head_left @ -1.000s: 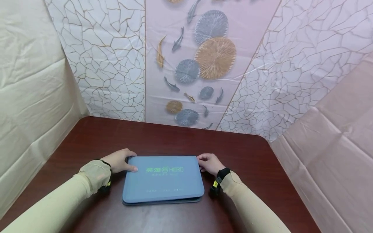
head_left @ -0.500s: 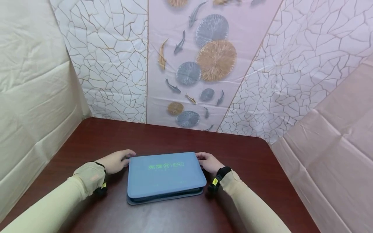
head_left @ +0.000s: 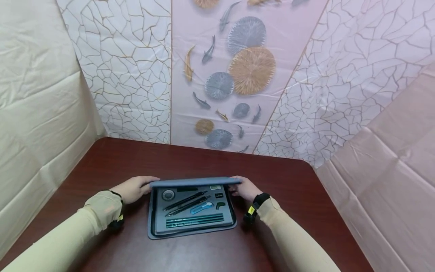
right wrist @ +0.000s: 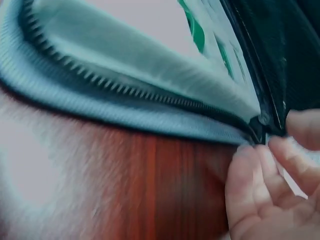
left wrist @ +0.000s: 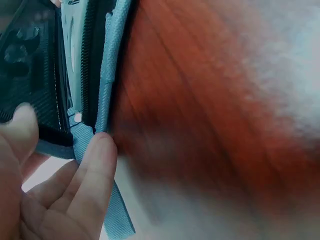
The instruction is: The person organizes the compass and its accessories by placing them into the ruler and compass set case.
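A blue-grey zip-up pencil case (head_left: 154,235) lies on the table, its lid (head_left: 195,183) raised and seen nearly edge-on. Inside, the grey tray (head_left: 159,231) holds several green pencils (head_left: 195,220), dark pens (head_left: 187,206), a light-blue cutter (head_left: 202,207), a small round item (head_left: 168,195) and a small dark-green piece (head_left: 220,205). My left hand (head_left: 134,189) pinches the lid near the back left corner, thumb on its dark inner side. At the back right corner, my right hand (head_left: 246,188) holds the lid near the hinge, its other fingers touching the base's zipped edge.
The dark red-brown table (head_left: 282,177) reaches back to a patterned cloth wall (head_left: 129,94). Plain cloth hangs at the left (head_left: 37,113) and the right (head_left: 394,181). Each wrist wears a black strap with a small device (head_left: 251,212).
The lid has swung up and back from nearly closed, uncovering the contents. The left thumb has moved off the lid's top to its edge. The base has turned slightly.
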`<state>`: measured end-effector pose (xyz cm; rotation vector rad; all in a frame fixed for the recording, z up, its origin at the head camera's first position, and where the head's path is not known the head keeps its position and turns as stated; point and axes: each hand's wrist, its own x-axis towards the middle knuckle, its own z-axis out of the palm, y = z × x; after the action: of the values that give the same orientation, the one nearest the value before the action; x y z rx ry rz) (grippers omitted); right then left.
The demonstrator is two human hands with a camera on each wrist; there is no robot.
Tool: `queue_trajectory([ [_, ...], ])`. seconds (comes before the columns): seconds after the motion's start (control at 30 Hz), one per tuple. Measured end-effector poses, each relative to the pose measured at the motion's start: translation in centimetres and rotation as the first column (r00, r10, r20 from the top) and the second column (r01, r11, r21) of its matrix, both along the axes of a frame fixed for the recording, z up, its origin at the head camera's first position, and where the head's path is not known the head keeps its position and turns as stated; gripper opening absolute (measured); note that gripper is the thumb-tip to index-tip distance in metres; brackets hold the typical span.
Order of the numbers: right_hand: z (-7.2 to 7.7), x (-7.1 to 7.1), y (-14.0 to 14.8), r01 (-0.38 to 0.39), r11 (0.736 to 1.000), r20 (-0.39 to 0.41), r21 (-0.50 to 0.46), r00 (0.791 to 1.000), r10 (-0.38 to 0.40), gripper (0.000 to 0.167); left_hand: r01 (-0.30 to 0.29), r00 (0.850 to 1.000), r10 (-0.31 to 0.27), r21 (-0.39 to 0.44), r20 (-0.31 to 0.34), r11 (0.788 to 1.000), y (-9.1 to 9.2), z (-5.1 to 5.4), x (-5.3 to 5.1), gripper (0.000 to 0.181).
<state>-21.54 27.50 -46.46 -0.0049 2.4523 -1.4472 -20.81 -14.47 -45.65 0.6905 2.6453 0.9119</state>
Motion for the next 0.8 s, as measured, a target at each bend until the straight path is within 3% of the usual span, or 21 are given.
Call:
queue_trajectory([
  [0.13,-0.1,-0.5,-0.7,0.038,0.999,-0.006,0.028,0.999,-0.038,0.026,-0.041,0.997,0.039,0.027,0.062,0.999,0.1,0.1,-0.3,0.019],
  [0.27,0.0,-0.7,-1.2,0.088,0.995,-0.005,0.041,0.996,-0.088,0.023,-0.059,0.996,0.057,0.027,0.071,0.998,0.3,0.2,-0.5,0.021],
  [0.53,0.2,-1.0,-2.0,0.108,0.992,-0.007,0.064,0.994,-0.108,0.028,-0.083,0.994,0.08,0.026,0.08,0.996,0.3,-0.3,-0.9,0.023],
  [0.67,0.2,-1.0,-2.2,0.088,0.994,-0.022,0.056,0.996,-0.087,0.031,-0.083,0.993,0.081,0.017,0.089,0.996,0.3,-0.9,-0.9,0.02],
  [0.8,0.7,-1.0,-2.0,-0.01,0.995,-0.053,0.099,0.998,0.015,0.023,-0.065,0.997,0.064,0.018,0.048,0.998,0.1,-1.1,-0.9,0.025],
])
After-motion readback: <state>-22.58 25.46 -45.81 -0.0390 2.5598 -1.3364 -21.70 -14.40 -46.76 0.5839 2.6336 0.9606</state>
